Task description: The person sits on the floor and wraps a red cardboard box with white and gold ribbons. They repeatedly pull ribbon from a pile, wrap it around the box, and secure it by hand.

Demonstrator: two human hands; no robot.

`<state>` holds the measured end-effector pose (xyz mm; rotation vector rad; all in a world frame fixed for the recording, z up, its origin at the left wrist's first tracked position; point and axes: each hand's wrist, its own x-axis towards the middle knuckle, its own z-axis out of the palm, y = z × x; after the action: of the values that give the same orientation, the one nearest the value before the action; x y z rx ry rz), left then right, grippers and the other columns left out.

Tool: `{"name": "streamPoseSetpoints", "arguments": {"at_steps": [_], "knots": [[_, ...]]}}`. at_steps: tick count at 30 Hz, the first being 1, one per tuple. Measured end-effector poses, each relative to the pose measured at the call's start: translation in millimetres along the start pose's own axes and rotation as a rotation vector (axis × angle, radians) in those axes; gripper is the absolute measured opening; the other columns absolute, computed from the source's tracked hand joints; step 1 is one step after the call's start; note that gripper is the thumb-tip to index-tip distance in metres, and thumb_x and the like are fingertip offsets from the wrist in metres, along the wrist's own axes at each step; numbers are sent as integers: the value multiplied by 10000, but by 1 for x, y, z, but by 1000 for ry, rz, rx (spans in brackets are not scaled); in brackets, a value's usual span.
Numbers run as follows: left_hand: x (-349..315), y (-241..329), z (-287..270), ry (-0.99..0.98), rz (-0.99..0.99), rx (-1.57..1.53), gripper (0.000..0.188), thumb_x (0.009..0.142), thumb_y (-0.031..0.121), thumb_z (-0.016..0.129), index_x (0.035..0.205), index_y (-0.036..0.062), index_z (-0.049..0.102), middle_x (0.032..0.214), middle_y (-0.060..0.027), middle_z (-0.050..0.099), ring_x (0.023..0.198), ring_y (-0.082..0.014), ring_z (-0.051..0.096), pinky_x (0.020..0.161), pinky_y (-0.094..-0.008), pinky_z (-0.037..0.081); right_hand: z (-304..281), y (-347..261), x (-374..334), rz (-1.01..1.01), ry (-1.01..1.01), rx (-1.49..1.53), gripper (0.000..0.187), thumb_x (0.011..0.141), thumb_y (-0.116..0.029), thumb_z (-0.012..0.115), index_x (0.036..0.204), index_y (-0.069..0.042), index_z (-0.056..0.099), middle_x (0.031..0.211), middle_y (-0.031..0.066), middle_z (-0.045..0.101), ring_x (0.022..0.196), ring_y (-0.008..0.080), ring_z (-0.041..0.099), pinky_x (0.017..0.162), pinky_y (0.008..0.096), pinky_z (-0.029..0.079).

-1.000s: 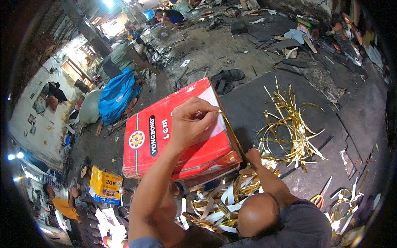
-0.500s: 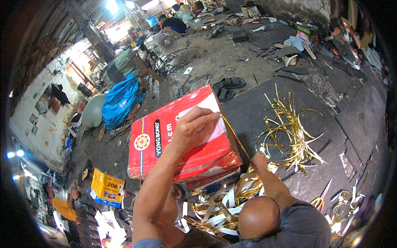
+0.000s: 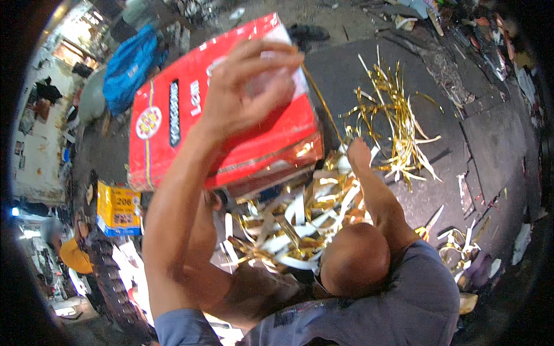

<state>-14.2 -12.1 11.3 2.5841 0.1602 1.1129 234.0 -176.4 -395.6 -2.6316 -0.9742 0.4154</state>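
A large red carton (image 3: 231,144) with a white patch on top stands in front of me. Over its top is my left hand (image 3: 242,86), blurred, its thumb apart from the fingers. A thin gold strip (image 3: 323,104) runs from beside the left fingertips, past the carton's right edge, to my right hand (image 3: 359,153). The right fingers are closed on the strip's lower end. Near that hand lies a tangled bundle of gold strips (image 3: 398,121). More gold and white strips (image 3: 306,213) are heaped between the carton and my bent knee (image 3: 356,259).
Scissors (image 3: 430,225) with orange handles lie right of my knee, near more loose strips (image 3: 461,248). A yellow and blue box (image 3: 119,209) stands at left. Beyond the carton is a blue plastic sack (image 3: 133,69). Scraps litter the floor at far right.
The view has tilted down, so the carton appears higher. My left hand's thumb has spread away from its fingers, and my right hand has moved farther from the carton with the strip.
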Motion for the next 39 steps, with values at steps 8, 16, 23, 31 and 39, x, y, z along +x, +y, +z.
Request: {"name": "streamPoseSetpoints", "arguments": {"at_steps": [8, 16, 23, 31, 39], "knots": [[0, -7, 1, -161, -66, -61, 385, 917, 314, 710, 1241, 109, 743, 1360, -149, 642, 1340, -334, 509, 1126, -499, 377, -5, 12, -1, 30, -48, -36, 300, 947, -196, 574, 1186, -16, 593, 979, 223, 678, 875, 411, 664, 765, 473, 538], [-105, 116, 86, -468, 383, -203, 213, 822, 199, 704, 1012, 108, 679, 945, -50, 612, 899, -228, 647, 725, -380, 563, -109, 156, 50, -205, 453, 836, 334, 1009, -341, 633, 859, -44, 651, 707, 53, 525, 564, 214, 510, 587, 367, 494], [-294, 74, 191, -939, 89, -30, 253, 821, 215, 671, 1038, 117, 758, 864, -96, 735, 1065, -284, 671, 1046, -457, 483, -158, 143, -39, -63, 702, 738, 345, 1048, -380, 632, 1050, -39, 685, 989, 40, 679, 897, 160, 610, 825, 344, 497], [-141, 115, 130, -717, -611, -644, 286, 866, 274, 768, 1029, 40, 766, 777, -154, 689, 650, -200, 611, 638, -399, 497, -232, -50, -195, -596, -622, 869, 315, 1017, -328, 677, 1165, -53, 721, 1064, 79, 736, 979, 169, 674, 901, 349, 514], [-53, 142, -104, -510, -1132, -465, 138, 944, 150, 732, 940, 13, 727, 756, -33, 686, 600, -76, 641, 439, -236, 442, -340, -106, -161, -838, -701, 765, 298, 973, -338, 717, 995, -43, 746, 810, 9, 702, 750, 95, 636, 687, 288, 491]]}}
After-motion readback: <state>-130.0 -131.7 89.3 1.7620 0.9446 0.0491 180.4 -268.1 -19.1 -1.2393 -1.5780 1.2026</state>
